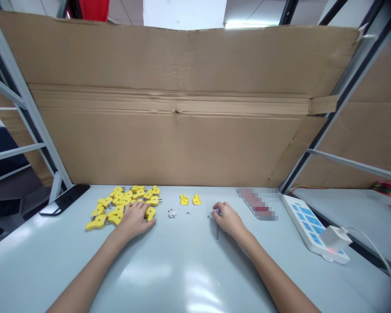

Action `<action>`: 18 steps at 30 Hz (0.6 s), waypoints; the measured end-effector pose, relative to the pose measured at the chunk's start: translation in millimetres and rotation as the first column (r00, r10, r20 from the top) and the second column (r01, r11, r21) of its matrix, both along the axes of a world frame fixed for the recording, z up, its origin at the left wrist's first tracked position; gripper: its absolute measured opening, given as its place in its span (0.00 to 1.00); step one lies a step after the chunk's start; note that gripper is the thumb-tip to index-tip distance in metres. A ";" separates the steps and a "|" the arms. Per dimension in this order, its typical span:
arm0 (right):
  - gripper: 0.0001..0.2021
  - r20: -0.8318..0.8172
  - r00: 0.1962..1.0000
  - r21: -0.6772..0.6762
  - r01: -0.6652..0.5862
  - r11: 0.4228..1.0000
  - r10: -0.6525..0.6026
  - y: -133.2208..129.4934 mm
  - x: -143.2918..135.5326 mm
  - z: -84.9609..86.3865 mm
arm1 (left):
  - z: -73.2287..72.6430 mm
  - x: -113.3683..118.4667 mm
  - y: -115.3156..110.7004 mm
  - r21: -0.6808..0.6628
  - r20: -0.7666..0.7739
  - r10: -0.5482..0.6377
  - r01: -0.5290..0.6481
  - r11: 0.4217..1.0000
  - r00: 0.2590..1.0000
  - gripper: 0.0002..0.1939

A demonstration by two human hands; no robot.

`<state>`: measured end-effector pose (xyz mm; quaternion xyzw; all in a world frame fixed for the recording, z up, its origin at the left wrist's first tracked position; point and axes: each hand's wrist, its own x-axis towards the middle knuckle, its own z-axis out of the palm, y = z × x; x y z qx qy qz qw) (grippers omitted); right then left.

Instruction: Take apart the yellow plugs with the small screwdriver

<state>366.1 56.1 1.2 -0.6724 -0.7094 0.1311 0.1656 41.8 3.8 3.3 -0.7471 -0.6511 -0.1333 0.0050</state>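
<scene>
My left hand (135,221) rests with its fingers apart at the right edge of a pile of yellow plugs (120,200), touching them. My right hand (228,219) is closed round the blue handle of a screwdriver (217,234), whose thin shaft points toward me. Between the hands lie a small white plug core (172,213) with metal pins and a tiny screw (188,213). Behind these, two yellow shell halves (184,200) (196,200) lie side by side. Another tiny part sits just left of my right fingertips.
A black phone (65,200) lies at the left edge of the white table (156,278). A white power strip (313,228) with a charger and cable stands at the right. A partly blurred flat packet (257,204) lies behind my right hand. Cardboard (172,143) walls the back.
</scene>
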 end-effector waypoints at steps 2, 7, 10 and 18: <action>0.10 0.023 0.999 -0.029 0.025 0.999 -0.024 1.9 2.4 -0.1 | 3.1 5.4 -1.7 -0.008 0.034 -0.054 0.054 0.998 0.998 0.20; 0.11 0.053 0.996 -0.076 0.075 0.994 -0.071 6.6 8.6 -0.4 | 9.9 11.3 -8.8 -0.110 0.224 -0.175 0.203 0.973 0.959 0.25; 0.12 0.048 0.996 -0.085 0.078 0.993 -0.074 8.5 10.0 -2.0 | 12.0 12.6 -12.9 -0.170 0.352 -0.181 0.253 0.953 0.918 0.25; 0.11 -0.017 0.993 -0.097 0.112 0.989 -0.115 13.3 7.1 -6.7 | 10.1 31.1 -25.3 -0.146 0.537 -0.298 0.435 0.889 0.789 0.28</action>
